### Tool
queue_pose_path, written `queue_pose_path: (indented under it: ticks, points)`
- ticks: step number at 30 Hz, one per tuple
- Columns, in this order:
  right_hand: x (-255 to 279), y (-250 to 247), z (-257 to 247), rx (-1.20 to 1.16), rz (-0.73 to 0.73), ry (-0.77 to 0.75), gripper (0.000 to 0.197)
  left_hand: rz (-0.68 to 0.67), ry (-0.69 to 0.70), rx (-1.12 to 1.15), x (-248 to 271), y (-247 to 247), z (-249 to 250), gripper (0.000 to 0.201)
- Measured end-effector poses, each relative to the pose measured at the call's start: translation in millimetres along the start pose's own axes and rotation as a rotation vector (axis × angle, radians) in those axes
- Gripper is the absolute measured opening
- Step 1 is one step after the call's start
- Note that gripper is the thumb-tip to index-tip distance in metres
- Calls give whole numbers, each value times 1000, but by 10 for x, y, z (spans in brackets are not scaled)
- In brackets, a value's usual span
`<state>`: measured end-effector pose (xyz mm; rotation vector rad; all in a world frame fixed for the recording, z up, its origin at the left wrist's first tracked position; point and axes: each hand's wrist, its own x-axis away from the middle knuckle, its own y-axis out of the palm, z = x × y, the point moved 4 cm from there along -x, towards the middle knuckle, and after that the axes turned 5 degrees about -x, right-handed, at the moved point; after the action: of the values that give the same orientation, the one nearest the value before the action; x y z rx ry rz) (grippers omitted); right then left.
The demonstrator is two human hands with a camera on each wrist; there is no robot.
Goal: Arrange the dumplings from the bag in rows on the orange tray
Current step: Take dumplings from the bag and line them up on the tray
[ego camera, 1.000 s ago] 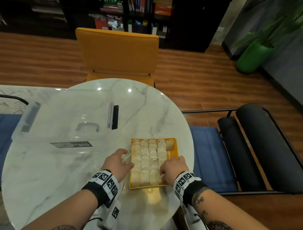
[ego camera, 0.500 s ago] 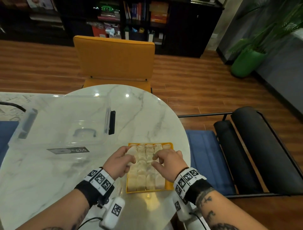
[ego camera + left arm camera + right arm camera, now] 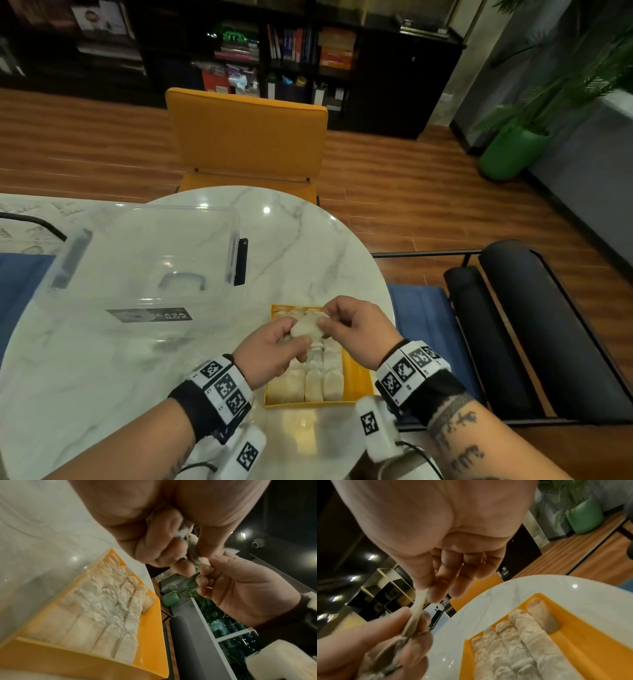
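Note:
The orange tray (image 3: 357, 381) (image 3: 150, 635) (image 3: 573, 635) lies at the near right of the marble table, with pale dumplings (image 3: 313, 380) (image 3: 102, 608) (image 3: 513, 649) packed in rows. A strip along the tray's right side is bare orange. Above the tray, my left hand (image 3: 294, 337) (image 3: 180, 555) and my right hand (image 3: 330, 318) (image 3: 433, 591) meet, and both pinch one pale flat dumpling (image 3: 306, 325) (image 3: 418, 607). Crumpled clear plastic (image 3: 388, 654), perhaps the bag, sits in my left hand's curled fingers. My hands hide the tray's middle rows.
A clear plastic storage box (image 3: 137, 260) stands on the table (image 3: 308, 240) left of the tray. An orange chair (image 3: 246, 137) is behind the table. A black bench (image 3: 513, 325) and the table's edge lie right of the tray. A green pot (image 3: 510, 150) stands far right.
Both hands left the tray's sides, rose and came together above it, now pinching the pale dumpling between them. The head view tilted up a little.

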<state>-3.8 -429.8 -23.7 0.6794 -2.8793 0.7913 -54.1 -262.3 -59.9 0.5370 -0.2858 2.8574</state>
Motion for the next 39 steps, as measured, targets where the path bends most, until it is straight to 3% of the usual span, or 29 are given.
queue_pose_path:
  ticks: [2, 4, 7, 12, 16, 24, 32, 35, 39]
  points:
    - [16, -23, 5, 37, -34, 6, 7, 12, 44, -99, -5, 7, -3, 15]
    - [24, -45, 11, 86, -25, 1, 7, 25, 73, -177, -18, 31, -13, 8]
    - [9, -125, 44, 132, 11, 14, 11, 80, 69, -234, -61, 17, -85, 11]
    - [-85, -397, 249, 306, 46, 125, 7, 233, -93, -487, -133, -220, -343, 23]
    - [-167, -531, 466, 457, -9, 221, 12, 342, -200, -586, -114, -384, -514, 22]
    - [-404, -285, 843, 758, -177, 282, 4, 276, -330, -676, -171, -278, -702, 35]
    - [-649, -167, 1061, 773, -134, 358, 14, 265, -320, -683, -166, -301, -708, 36]
    - [-705, -158, 1063, 782, -130, 373, 2, 260, -330, -667, -158, -298, -692, 38]
    - [-745, -154, 1052, 773, -102, 376, 11, 258, -344, -666, -160, -303, -673, 38]
